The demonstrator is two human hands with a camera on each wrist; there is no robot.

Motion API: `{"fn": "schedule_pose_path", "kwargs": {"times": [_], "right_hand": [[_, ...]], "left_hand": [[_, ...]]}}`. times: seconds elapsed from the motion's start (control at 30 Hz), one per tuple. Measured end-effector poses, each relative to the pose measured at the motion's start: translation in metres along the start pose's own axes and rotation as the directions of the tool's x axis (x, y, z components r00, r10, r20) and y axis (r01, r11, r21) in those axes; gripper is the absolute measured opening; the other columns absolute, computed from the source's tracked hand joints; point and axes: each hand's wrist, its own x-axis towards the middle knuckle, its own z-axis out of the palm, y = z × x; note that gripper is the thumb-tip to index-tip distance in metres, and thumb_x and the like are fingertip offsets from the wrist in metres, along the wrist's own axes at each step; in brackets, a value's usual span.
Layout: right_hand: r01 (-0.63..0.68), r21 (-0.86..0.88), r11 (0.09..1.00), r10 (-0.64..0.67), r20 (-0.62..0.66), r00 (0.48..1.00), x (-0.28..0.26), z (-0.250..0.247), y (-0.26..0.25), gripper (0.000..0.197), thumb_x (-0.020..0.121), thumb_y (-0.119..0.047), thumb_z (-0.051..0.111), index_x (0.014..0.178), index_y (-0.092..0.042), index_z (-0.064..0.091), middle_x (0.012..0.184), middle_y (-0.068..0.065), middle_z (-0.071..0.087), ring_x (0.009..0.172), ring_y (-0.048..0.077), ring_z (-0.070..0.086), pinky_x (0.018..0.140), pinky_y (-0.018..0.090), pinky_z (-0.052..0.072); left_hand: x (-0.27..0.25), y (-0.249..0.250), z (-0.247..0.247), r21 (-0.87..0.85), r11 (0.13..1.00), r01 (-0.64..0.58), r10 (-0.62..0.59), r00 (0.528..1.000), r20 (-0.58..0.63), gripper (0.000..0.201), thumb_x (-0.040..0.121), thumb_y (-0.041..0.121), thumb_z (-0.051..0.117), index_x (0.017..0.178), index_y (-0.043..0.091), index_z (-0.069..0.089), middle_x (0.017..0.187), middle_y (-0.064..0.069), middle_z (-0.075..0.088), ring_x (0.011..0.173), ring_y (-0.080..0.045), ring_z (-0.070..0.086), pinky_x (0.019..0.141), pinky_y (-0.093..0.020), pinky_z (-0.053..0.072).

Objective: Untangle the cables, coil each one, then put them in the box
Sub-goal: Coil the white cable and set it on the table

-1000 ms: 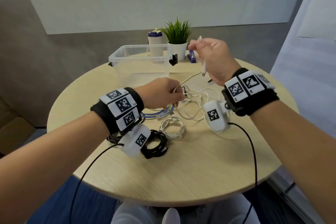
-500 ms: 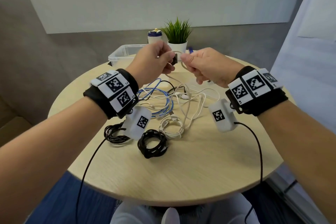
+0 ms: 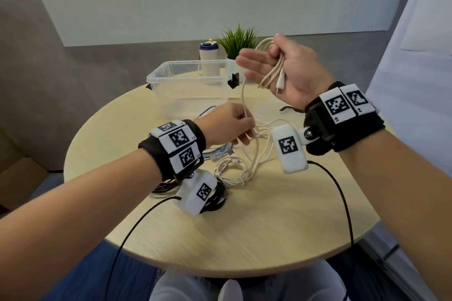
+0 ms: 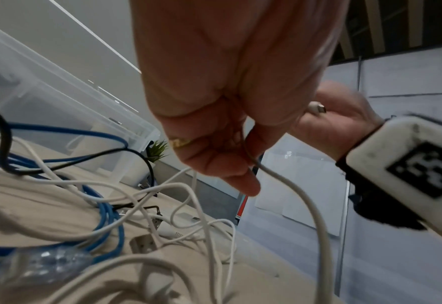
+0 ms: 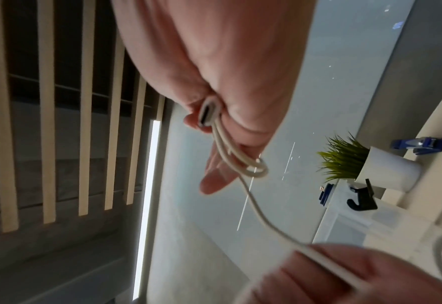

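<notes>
Head view: right hand (image 3: 288, 71) is raised palm-up over the far side of the round table (image 3: 244, 227), thumb pressing a few loops of the beige cable (image 3: 271, 73) into the palm, other fingers fairly straight.
Plug: the cable's connector (image 3: 279, 85) hangs at the heel of the palm, likely trapped there so the coil cannot unwind.
Left hand (image 3: 230, 124): low, just above the tangle (image 3: 244, 154), pinching the same cable's free run to feed it upward with some tension.
Coiled already: white bundle (image 3: 231, 171) near the front, a black one partly hidden by the wrist camera.
Box (image 3: 188, 80): clear, open-topped, behind the left hand, holding no cable.
Room: bare tabletop toward the near edge; plant (image 3: 238, 41) and bottle (image 3: 208, 56) crowd the far rim beyond the box.
</notes>
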Motion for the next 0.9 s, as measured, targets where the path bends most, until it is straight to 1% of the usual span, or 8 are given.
{"fn": "schedule_pose_path", "kwargs": {"times": [0.2,0.3,0.37,0.43,0.53,0.6,0.7,0.9], "right_hand": [[0.108,-0.176,0.978,-0.139,-0.177,0.974,0.011,-0.015,0.001,0.035,0.103,-0.021,0.033,0.074,-0.009,0.049,0.127,0.022,0.056,0.128,0.028,0.049,0.106,0.046,0.039],[0.122,-0.402,0.907,-0.221,-0.208,0.953,0.013,-0.024,0.002,0.035,0.103,-0.022,0.035,0.073,-0.012,0.052,0.121,0.015,0.06,0.115,0.012,0.056,0.101,0.037,0.041],[0.124,-0.583,0.803,-0.275,-0.178,0.945,0.012,-0.031,0.005,0.036,0.102,-0.023,0.038,0.071,-0.015,0.055,0.106,0.01,0.065,0.104,0.006,0.061,0.081,0.024,0.048],[0.11,-0.733,0.671,-0.303,-0.135,0.944,0.011,-0.039,0.009,0.037,0.101,-0.026,0.042,0.069,-0.018,0.059,0.083,0.005,0.065,0.07,0.0,0.062,0.058,0.021,0.044],[0.079,-0.863,0.498,-0.222,-0.039,0.974,0.012,-0.044,0.015,0.036,0.096,-0.037,0.044,0.069,-0.022,0.063,0.092,0.02,0.069,0.083,0.032,0.065,0.08,0.043,0.051],[0.051,-0.831,0.554,-0.103,-0.007,0.995,0.008,-0.041,0.018,0.035,0.098,-0.035,0.042,0.073,-0.019,0.061,0.075,0.011,0.072,0.082,0.037,0.065,0.086,0.047,0.048],[0.012,-0.74,0.673,-0.007,0.009,1.0,0.005,-0.032,0.018,0.041,0.102,-0.035,0.035,0.073,-0.012,0.053,0.042,-0.003,0.051,0.05,0.021,0.054,0.07,0.048,0.043],[0.044,-0.652,0.757,0.055,0.131,0.99,-0.007,-0.014,0.012,0.044,0.101,-0.033,0.04,0.061,-0.015,0.039,0.038,-0.007,0.027,0.035,0.012,0.026,0.055,0.029,0.048]], "left_hand": [[-0.012,0.006,0.007,0.094,0.994,-0.057,0.032,0.966,0.256,0.018,0.096,0.01,0.047,0.08,0.013,0.054,0.083,-0.004,0.07,0.066,-0.014,0.058,0.059,-0.021,0.045],[-0.016,0.012,0.006,0.025,0.996,-0.088,0.077,0.95,0.303,0.017,0.098,0.008,0.045,0.084,0.012,0.055,0.083,-0.007,0.068,0.067,-0.013,0.06,0.06,-0.019,0.048],[-0.014,0.016,-0.001,-0.056,0.994,-0.099,0.109,0.963,0.248,0.019,0.099,0.007,0.044,0.084,0.012,0.054,0.079,-0.005,0.066,0.065,-0.013,0.06,0.062,-0.022,0.05],[-0.01,0.02,-0.011,-0.104,0.987,-0.126,0.141,0.978,0.153,0.02,0.099,0.008,0.044,0.083,0.012,0.054,0.075,-0.005,0.065,0.063,-0.013,0.06,0.061,-0.024,0.051],[-0.004,0.027,-0.024,-0.146,0.969,-0.201,0.201,0.98,-0.011,0.02,0.1,0.009,0.043,0.082,0.012,0.052,0.072,-0.005,0.062,0.057,-0.009,0.059,0.055,-0.019,0.05],[0.0,0.03,-0.03,-0.142,0.959,-0.246,0.231,0.966,-0.118,0.019,0.1,0.01,0.043,0.082,0.011,0.051,0.071,-0.004,0.06,0.056,-0.007,0.058,0.053,-0.017,0.048],[0.006,0.032,-0.037,-0.146,0.947,-0.288,0.24,0.931,-0.276,0.022,0.1,0.009,0.043,0.079,0.012,0.05,0.068,-0.003,0.057,0.054,-0.007,0.057,0.053,-0.018,0.048],[0.015,0.022,-0.037,-0.179,0.958,-0.224,0.151,0.924,-0.352,0.024,0.099,0.008,0.044,0.077,0.013,0.052,0.069,-0.005,0.058,0.053,-0.006,0.058,0.058,-0.022,0.051]]}}
